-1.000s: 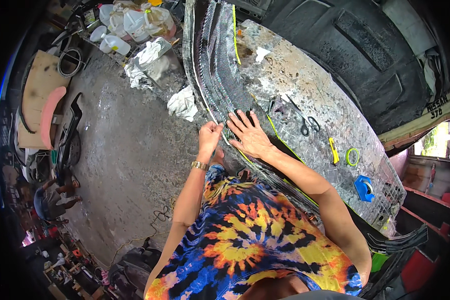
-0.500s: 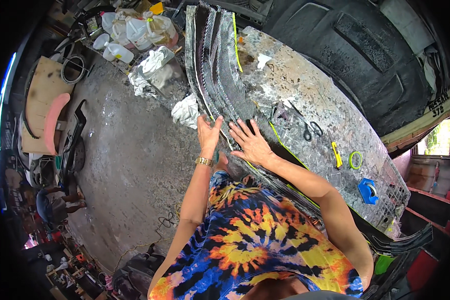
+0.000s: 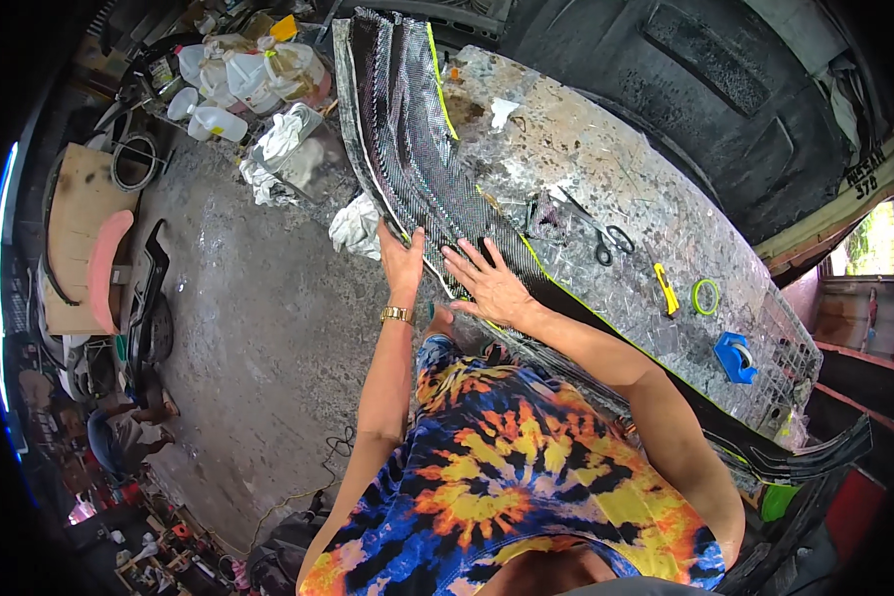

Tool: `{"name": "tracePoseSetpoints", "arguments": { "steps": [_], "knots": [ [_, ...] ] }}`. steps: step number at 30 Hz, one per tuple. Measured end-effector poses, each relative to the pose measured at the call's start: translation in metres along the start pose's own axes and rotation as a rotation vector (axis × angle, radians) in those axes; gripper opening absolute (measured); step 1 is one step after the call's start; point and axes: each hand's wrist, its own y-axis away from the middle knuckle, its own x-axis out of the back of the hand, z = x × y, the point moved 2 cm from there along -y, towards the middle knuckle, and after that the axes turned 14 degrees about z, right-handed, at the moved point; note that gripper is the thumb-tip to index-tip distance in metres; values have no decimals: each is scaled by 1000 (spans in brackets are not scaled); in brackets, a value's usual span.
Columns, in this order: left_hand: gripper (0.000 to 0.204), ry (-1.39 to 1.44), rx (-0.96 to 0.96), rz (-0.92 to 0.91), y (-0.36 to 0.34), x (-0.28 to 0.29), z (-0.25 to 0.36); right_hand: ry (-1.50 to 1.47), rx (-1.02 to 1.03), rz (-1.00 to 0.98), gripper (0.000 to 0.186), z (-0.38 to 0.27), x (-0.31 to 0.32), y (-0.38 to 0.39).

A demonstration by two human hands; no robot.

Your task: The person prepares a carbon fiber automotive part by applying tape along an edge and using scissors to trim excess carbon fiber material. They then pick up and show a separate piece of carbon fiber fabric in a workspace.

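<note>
A long, curved piece of dark woven fabric, like carbon fibre, with yellow edging (image 3: 397, 119) runs diagonally over the worktable (image 3: 556, 119). My left hand (image 3: 400, 260) grips its near left edge, thumb on top and fingertips partly hidden. My right hand (image 3: 489, 288) lies open on the weave, fingers spread, just right of the left. To the right on the table are black scissors (image 3: 614, 246), a yellow cutter (image 3: 666, 290), a green tape roll (image 3: 706, 296) and a blue tape dispenser (image 3: 735, 356). A crumpled white cloth (image 3: 354, 226) is beside my left hand.
Plastic jugs (image 3: 256, 72) and rags (image 3: 273, 154) stand at the back left. A large dark moulded panel (image 3: 705, 70) is behind the table. On the left lie a board (image 3: 84, 219) and black parts (image 3: 154, 278); another person (image 3: 119, 437) crouches below them.
My left hand has gone from pinching at the edge to gripping it slightly farther up the piece. My right hand stays spread on the weave. The view has shifted slightly.
</note>
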Motion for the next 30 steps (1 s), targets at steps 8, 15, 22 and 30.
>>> {"name": "tracePoseSetpoints", "arguments": {
  "steps": [8,15,22,30],
  "knots": [
    [99,130,-74,-64,7,-11,-40,-86,-50,-37,80,1,-2,11],
    [95,227,181,-165,27,-12,7,42,-14,32,81,4,-9,46],
    [94,311,124,-151,10,-15,-24,-139,-125,110,64,2,54,23],
    [100,296,129,-200,23,-8,9,-271,-997,16,37,207,21,58]
  ]
}}
